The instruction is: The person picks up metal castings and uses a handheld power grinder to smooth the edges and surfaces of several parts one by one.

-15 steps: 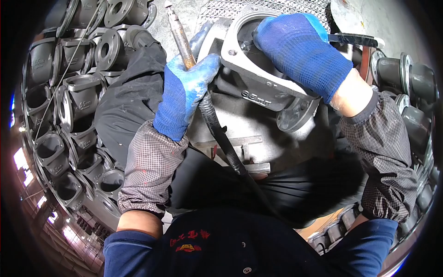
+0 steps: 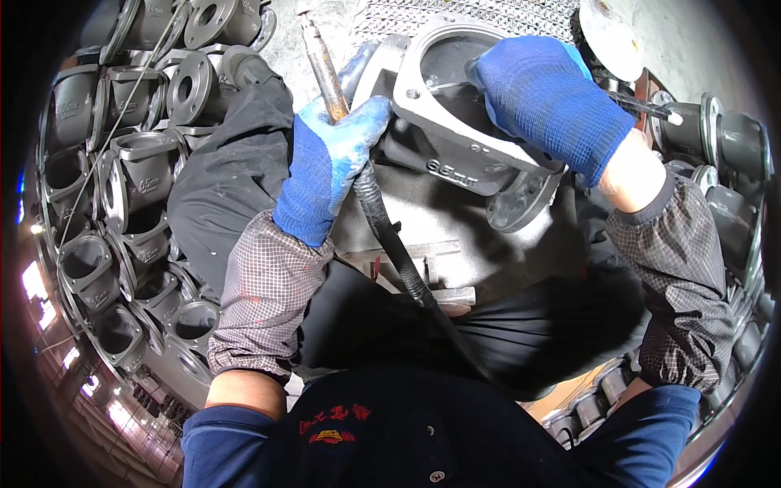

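A grey cast-iron valve body with an open square flange tilts in front of me, a round flange at its lower right. My left hand, in a blue coated glove, is closed round a rusty metal rod tool at the casting's left side. A black tape-wrapped hose runs from it down toward my lap. Over the casting's right rim, my gloved right hand is closed on a thin dark stick that sticks out to the right with a pale end. My right fingertips are partly hidden.
Rows of similar grey castings stand stacked at my left. More castings line the right side. A metal mesh lies beyond the workpiece, beside a pale round disc. Below the casting is a metal surface with a small bar.
My right hand has shifted slightly right and toward me, and the dark stick has swung its outer end down. The left hand and rod moved slightly; the valve body stayed nearly still.
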Demonstrator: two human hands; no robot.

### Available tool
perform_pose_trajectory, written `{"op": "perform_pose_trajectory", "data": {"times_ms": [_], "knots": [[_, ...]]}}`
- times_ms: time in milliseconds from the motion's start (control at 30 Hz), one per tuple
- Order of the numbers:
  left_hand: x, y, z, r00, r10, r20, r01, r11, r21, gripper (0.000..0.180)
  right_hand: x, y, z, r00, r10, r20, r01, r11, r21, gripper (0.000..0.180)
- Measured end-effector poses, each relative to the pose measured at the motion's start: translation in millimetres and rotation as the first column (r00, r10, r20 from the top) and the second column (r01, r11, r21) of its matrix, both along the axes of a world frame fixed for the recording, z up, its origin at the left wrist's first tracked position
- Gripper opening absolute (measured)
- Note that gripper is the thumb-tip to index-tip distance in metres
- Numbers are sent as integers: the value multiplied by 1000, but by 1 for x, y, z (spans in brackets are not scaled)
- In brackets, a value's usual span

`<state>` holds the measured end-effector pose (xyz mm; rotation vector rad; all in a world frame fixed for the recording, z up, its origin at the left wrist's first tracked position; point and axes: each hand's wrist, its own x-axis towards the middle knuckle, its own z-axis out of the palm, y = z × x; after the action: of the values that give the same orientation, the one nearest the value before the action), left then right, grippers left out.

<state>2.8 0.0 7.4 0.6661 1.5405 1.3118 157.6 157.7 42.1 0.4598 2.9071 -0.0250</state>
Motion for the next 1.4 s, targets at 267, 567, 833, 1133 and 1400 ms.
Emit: {"op": "perform_pose_trajectory", "data": {"times_ms": [267, 567, 833, 1133, 1400], "knots": [[2, 2, -6, 997, 54, -62, -50, 997, 53, 52, -9, -6, -9, 999, -42, -23, 42, 999, -17, 14], [-1, -3, -1, 998, 36, -45, -38, 998, -43, 50, -12, -2, -6, 997, -69, -42, 65, 994, -87, 11], [1, 2, -2, 1000, 25, -12, -26, 999, -48, 50, -9, -11, 5, 991, -96, -98, 98, 995, 21, 9], [0, 1, 2, 999, 18, -29, -20, 998, -62, 50, -18, -7, 14, 990, -142, 1, 141, 988, -59, 9], [-7, -11, 1, 998, 50, -31, -52, 998, -47, 50, -23, -9, -13, 981, -41, -191, 10, 987, -159, 13]]}}
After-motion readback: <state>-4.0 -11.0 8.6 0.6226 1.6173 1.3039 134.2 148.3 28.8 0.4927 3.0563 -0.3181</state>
